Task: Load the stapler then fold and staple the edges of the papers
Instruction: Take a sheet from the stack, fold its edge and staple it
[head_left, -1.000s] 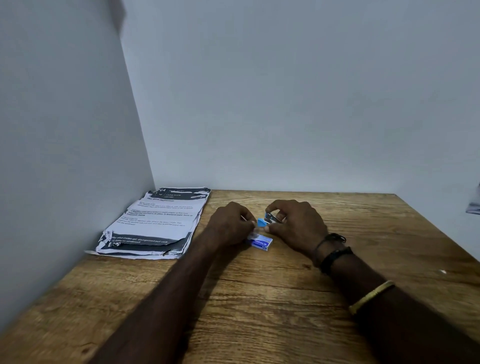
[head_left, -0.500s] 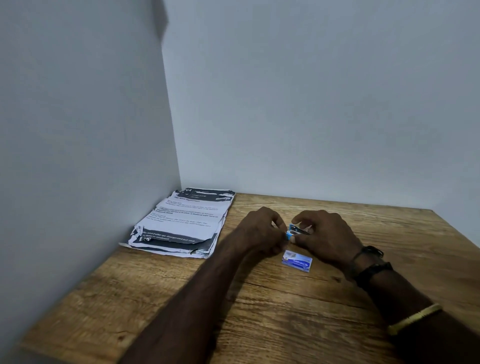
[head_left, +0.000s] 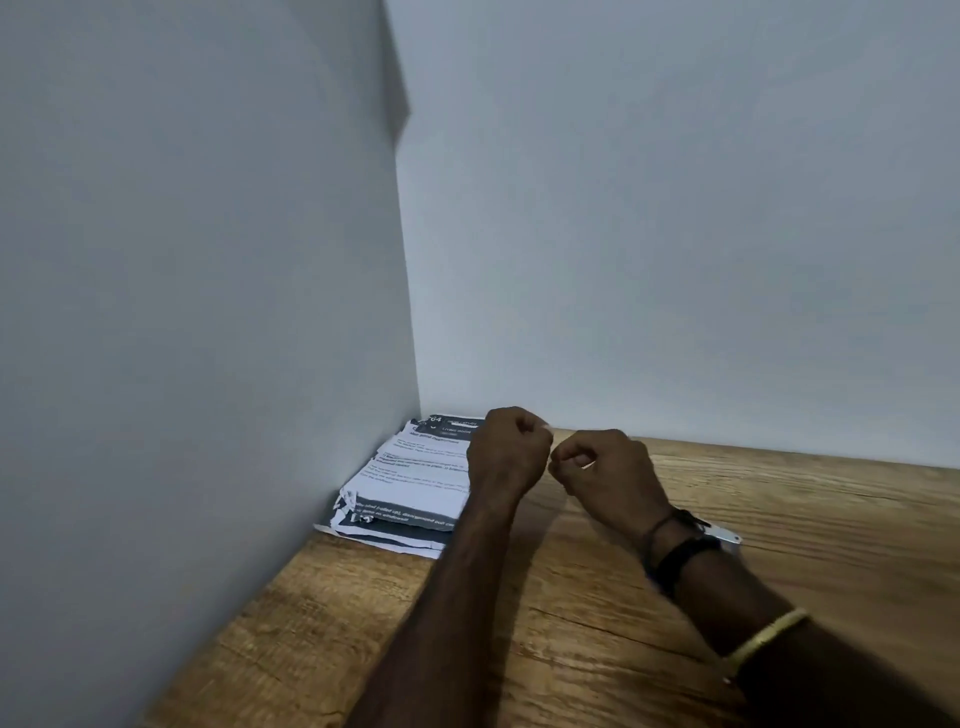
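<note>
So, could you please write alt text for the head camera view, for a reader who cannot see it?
Two bare hands, left hand and right hand, are curled close together above a wooden table; what they pinch is too small to tell. A stack of printed papers lies in the corner against the grey wall.

A bare desk corner in a plain indoor workspace, possibly an office.
A wood-grain bench is pushed into a corner of blank grey-white walls, with a stack of printed papers against the side wall.
</note>
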